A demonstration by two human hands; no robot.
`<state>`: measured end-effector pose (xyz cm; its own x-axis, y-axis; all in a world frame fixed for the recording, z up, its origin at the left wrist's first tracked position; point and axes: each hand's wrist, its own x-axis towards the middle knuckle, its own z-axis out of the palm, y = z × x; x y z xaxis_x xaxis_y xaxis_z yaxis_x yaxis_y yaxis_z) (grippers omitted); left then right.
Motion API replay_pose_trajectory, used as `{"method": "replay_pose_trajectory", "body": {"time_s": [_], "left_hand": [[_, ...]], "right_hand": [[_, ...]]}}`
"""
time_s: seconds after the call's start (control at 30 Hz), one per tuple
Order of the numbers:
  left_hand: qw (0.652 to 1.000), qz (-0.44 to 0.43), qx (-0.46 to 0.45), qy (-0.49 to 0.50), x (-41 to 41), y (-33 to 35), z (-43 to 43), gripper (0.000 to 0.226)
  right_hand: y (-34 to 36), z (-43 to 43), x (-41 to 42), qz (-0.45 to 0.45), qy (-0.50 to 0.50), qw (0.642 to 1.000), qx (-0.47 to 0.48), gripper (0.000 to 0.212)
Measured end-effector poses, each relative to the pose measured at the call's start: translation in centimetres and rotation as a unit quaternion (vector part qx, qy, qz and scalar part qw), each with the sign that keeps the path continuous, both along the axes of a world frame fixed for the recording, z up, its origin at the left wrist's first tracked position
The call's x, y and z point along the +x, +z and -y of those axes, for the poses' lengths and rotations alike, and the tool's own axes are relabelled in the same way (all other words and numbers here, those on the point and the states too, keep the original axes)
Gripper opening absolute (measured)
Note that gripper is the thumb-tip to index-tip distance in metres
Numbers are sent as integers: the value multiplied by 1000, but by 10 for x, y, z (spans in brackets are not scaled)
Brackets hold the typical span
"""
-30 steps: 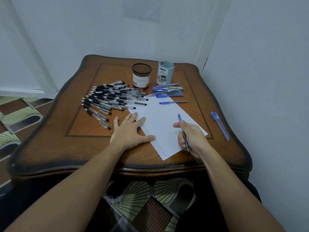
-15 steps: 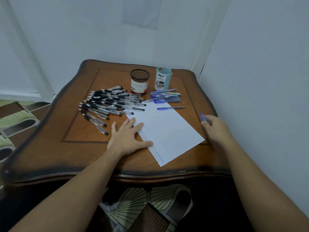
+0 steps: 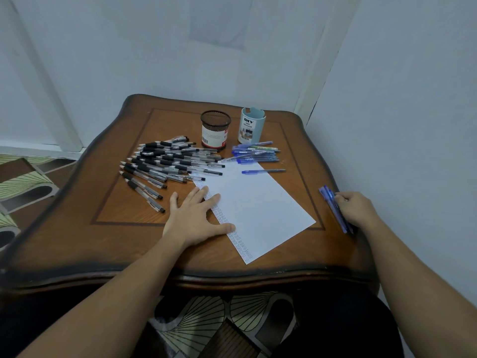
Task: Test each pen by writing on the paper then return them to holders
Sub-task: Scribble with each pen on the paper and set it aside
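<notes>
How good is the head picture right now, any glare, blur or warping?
Head view: dim, even, bluish light, no hard shadows, only faint sheen on the table; wide-angle warping bows its edges and leans the walls; detail is soft, so marks along the edge of the paper are unreadable and the right hand blurs into the blue pens.

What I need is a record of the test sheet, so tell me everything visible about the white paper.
The white paper is one thin rectangular sheet lying flat on the wooden table, turned at an angle. A band of small dense marks runs along its left edge; the rest looks blank from here. The open left hand presses that edge with fingers and thumb. Black pens overlap its far corner, and one blue pen lies partly across its far right edge.
</notes>
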<state>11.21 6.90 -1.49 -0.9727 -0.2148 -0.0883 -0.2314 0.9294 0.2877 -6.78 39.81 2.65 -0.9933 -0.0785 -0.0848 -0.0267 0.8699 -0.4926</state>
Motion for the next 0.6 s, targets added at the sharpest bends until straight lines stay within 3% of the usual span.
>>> {"method": "replay_pose_trajectory", "body": {"time_s": [0.17,0.33,0.47,0.53,0.6], "left_hand": [[999,-42,17,-14,7,-1,-2,102],[990,-101,91,-37,14,0,0,71],[985,-143,76,-64,13,-3,-2,55],[981,-162,81,-67,13,-6,-2,53],[980,-180,65,-53,12,-9,-2,65]], "right_hand": [[0,-2,1,11,0,1000,-7,36],[1,2,6,21,4,1000,-13,38],[3,4,10,13,17,1000,-9,42],[3,5,11,5,27,1000,-7,42],[2,7,12,-4,36,999,0,41]]}}
